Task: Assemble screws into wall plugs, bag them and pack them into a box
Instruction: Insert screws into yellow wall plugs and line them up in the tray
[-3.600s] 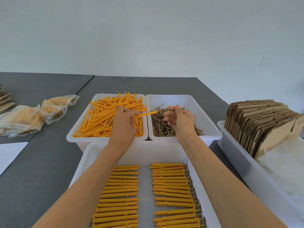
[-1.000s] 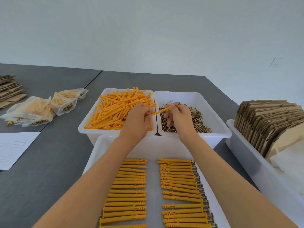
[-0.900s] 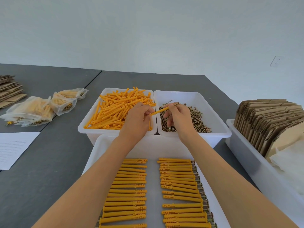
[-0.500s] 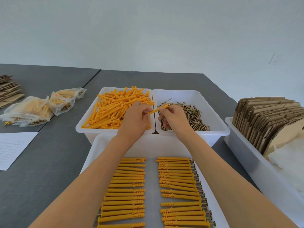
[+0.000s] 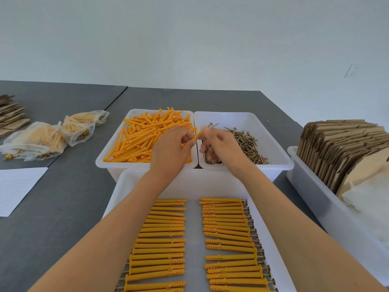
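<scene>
Grey tabletop (image 5: pixel 69 197) under a plain pale wall carries white bins. Above the seam between the plug bin (image 5: pixel 109 159) and the screw bin (image 5: pixel 280 159), the left hand (image 5: pixel 170 150) pinches one orange wall plug (image 5: pixel 197 135), its long axis running up and right toward the right hand (image 5: pixel 223 146). That hand's fingers curl at the plug's free end, apparently seating a screw I cannot make out. Finished rows fill the near tray (image 5: pixel 194 228).
</scene>
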